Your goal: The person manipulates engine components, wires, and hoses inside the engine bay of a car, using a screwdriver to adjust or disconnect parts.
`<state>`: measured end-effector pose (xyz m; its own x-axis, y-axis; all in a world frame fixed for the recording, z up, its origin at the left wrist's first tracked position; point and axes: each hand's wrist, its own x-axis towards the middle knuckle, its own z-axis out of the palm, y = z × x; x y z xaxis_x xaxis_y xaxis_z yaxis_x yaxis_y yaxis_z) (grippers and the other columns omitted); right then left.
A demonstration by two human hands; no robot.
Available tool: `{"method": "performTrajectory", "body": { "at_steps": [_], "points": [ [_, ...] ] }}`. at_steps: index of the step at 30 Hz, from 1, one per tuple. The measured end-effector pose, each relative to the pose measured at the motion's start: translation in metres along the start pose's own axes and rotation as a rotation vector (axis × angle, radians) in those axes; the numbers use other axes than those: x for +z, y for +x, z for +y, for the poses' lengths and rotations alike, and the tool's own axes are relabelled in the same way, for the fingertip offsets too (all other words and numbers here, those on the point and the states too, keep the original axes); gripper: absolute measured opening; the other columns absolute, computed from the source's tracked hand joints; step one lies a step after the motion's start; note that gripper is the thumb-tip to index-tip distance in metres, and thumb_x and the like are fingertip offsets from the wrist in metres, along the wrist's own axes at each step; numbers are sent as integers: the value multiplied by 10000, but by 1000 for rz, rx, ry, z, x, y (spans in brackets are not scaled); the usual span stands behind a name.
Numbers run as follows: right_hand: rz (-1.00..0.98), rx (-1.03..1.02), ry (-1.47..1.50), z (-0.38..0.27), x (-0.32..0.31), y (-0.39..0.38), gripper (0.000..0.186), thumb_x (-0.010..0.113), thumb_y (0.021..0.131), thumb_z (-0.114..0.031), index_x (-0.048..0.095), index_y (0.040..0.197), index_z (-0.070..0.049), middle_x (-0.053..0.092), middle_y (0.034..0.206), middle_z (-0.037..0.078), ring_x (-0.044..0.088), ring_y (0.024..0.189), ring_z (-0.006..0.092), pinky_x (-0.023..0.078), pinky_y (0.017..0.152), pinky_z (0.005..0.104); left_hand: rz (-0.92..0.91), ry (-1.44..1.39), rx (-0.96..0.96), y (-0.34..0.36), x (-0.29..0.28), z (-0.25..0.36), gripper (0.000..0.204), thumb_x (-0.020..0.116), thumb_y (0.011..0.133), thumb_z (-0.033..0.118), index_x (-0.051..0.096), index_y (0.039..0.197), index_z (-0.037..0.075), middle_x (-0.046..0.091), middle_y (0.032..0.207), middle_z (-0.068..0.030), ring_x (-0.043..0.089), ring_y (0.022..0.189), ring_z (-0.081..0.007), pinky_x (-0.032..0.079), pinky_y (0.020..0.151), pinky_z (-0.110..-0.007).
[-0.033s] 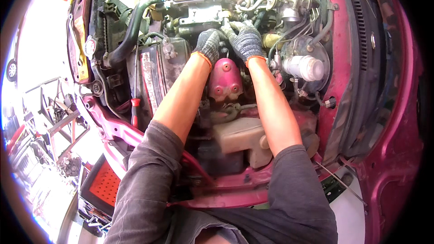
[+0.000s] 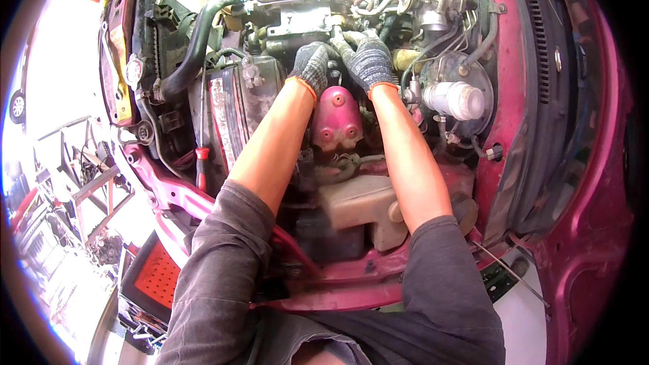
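My left hand [image 2: 312, 61] and my right hand [image 2: 365, 61], both in grey knit gloves with orange cuffs, reach deep into a car's engine bay, close together just below a silver metal housing [image 2: 297, 17]. The fingers of each are bent round something among the engine parts, too hidden to make out. Between my wrists sits a pink painted bracket [image 2: 337, 118] with three bolt points. A battery [image 2: 226, 118] lies left of my left forearm, with a red-handled screwdriver [image 2: 201, 169] upright beside it. A tan plastic reservoir [image 2: 355, 199] is below the bracket.
A round booster with white cylinder [image 2: 454, 100] is to the right. The pink car body [image 2: 500, 122] surrounds the bay. Outside, at left, stand an orange-and-black tool tray [image 2: 152, 270], metal frames [image 2: 91, 189] and a car wheel [image 2: 19, 101]. A thin rod [image 2: 507, 270] crosses at lower right.
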<state>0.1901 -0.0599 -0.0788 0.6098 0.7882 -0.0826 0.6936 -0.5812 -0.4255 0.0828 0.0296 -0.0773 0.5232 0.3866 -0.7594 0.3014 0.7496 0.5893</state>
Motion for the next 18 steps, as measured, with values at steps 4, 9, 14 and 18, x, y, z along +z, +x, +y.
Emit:
{"method": "performTrajectory", "body": {
  "at_steps": [4, 9, 14, 18],
  "points": [
    [43, 43, -30, -14, -1, 3, 428, 580, 890, -485, 732, 1053, -120, 664, 1064, 207, 609, 1032, 373, 462, 929, 447, 16, 25, 240, 30, -12, -27, 79, 600, 834, 48, 670, 825, 13, 627, 716, -96, 594, 606, -196, 471, 512, -337],
    [8, -1, -68, -11, -3, 6, 431, 533, 914, -472, 735, 1008, -103, 674, 1039, 194, 616, 1014, 366, 464, 913, 457, 126, -10, 287, 13, 1, -21, 64, 604, 839, 29, 661, 864, 42, 641, 779, -63, 615, 650, -169, 496, 545, -287],
    [-58, 75, -71, -22, -10, 9, 463, 487, 929, -483, 726, 1022, -98, 675, 1041, 195, 618, 1021, 363, 469, 903, 466, 98, -34, 327, 16, 4, -29, 108, 601, 811, -12, 646, 861, 73, 621, 781, -30, 610, 664, -170, 500, 570, -283],
    [-26, 100, -106, -16, -6, 11, 485, 460, 935, -502, 725, 1030, -108, 673, 1054, 200, 620, 1028, 365, 473, 900, 472, 66, -70, 356, 14, 4, -29, 80, 590, 796, -2, 625, 828, 63, 605, 777, -50, 603, 684, -184, 497, 598, -300]
  ]
}}
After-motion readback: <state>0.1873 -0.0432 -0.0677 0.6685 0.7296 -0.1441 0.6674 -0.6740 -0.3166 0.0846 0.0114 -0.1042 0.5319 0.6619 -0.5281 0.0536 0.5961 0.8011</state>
